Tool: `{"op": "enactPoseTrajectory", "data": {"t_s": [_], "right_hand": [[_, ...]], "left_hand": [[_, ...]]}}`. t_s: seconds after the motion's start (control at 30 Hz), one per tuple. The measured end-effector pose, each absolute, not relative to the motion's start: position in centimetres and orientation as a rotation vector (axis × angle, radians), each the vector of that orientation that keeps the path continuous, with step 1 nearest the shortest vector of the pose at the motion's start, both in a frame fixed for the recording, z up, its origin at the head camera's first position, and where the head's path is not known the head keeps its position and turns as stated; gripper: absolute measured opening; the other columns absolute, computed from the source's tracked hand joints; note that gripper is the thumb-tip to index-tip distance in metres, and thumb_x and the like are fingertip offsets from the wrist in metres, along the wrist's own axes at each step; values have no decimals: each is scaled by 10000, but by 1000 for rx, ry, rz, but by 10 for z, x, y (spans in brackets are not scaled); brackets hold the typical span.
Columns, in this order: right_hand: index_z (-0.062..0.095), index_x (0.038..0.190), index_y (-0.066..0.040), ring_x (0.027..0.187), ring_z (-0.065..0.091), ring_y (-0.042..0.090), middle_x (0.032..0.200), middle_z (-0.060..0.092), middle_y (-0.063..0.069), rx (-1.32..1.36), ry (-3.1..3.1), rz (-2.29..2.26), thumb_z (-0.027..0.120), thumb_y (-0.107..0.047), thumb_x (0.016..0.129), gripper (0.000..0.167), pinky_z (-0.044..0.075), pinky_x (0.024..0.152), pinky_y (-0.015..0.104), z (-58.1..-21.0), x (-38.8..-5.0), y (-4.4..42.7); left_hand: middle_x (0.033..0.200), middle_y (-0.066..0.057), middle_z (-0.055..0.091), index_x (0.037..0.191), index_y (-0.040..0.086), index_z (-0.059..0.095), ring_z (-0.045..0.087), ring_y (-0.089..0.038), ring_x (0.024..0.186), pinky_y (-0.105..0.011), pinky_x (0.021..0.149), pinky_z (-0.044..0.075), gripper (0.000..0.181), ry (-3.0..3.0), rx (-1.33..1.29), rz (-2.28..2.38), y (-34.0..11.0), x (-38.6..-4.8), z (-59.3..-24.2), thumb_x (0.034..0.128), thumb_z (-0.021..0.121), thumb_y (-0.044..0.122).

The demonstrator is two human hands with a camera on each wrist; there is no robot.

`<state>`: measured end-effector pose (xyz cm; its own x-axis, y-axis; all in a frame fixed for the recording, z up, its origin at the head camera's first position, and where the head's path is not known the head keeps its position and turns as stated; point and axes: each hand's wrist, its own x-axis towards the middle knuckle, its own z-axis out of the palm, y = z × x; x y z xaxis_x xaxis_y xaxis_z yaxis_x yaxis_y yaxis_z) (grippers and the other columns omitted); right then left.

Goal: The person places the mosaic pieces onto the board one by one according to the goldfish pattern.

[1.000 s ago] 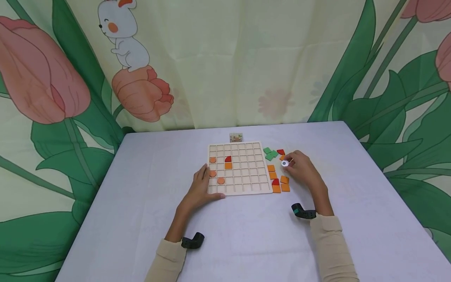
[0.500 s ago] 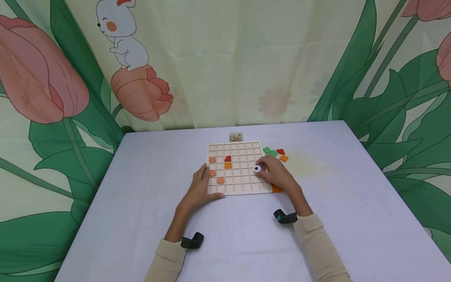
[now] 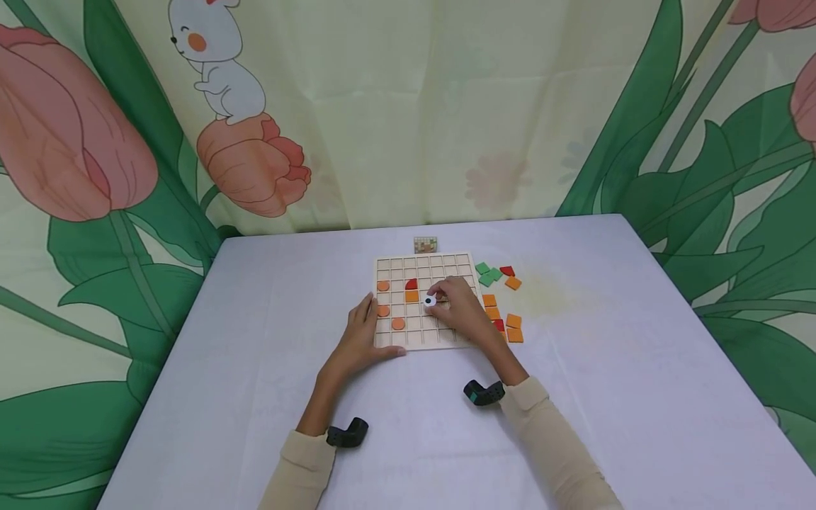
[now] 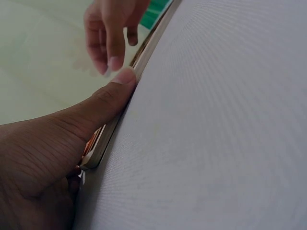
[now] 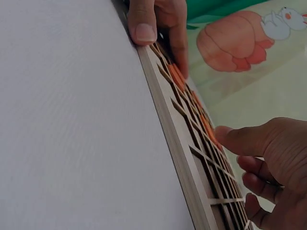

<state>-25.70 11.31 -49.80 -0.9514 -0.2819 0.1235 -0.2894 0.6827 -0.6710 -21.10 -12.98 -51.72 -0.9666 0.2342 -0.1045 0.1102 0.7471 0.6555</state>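
Note:
A wooden grid board [image 3: 441,263] lies on the table, holding orange discs [image 3: 398,324], one red rounded tile [image 3: 411,284] and an orange square [image 3: 411,296]. My left hand [image 3: 355,340] rests on the board's near left corner, its thumb along the front edge and its straight fingers along the left side. Between thumb and fingertips, my right hand [image 3: 468,312] pinches a small white disc [image 3: 430,301] with a dark dot, over the board just right of the orange square. From the right wrist view, the disc is hidden behind my right thumb [image 5: 244,139].
Green tiles [image 3: 488,273], a red tile [image 3: 506,270] and several orange squares [image 3: 513,328] lie right of the board. A small picture card [image 3: 425,245] stands behind it. A white cloth covers the table [image 3: 255,382]; a printed curtain [image 3: 395,142] hangs beyond.
My right hand has carried the white disc leftward, from the loose tiles at the right to over the middle of the board. The left hand has stayed at the corner.

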Motion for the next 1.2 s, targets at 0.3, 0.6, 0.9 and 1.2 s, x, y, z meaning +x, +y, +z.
{"op": "enactPoseTrajectory", "data": {"t_s": [0.3,0.6,0.9,1.2], "right_hand": [[772,1132,-45,1050,535,248,1044,690,87,516,-2859,1179,849,-154,902,266,488,921,385,-502,-255,88],[781,1107,-63,974,560,231,979,715,65,487,-2857,1074,894,-212,874,299,438,880,385,-503,-251,81],[782,1099,-81,954,536,215,966,693,50,485,-2864,1094,891,-217,880,280,413,865,362,-505,-252,82],[784,1087,-72,959,533,221,963,692,56,496,-2862,1121,880,-204,891,255,410,870,356,-504,-252,83]], "left_hand": [[1789,-190,85,1683,-28,150,120,-392,1642,-557,1277,333,1282,2768,285,1023,-131,-211,-518,800,923,487],[1785,-209,80,1677,-47,148,117,-411,1641,-563,1279,324,1273,2767,323,1025,-132,-211,-517,810,918,480],[1787,-209,75,1679,-41,148,115,-420,1641,-567,1280,319,1270,2762,326,1032,-133,-210,-518,813,911,487],[1788,-203,74,1681,-33,151,117,-416,1641,-569,1278,323,1277,2761,318,1042,-133,-210,-518,806,917,494]]}}
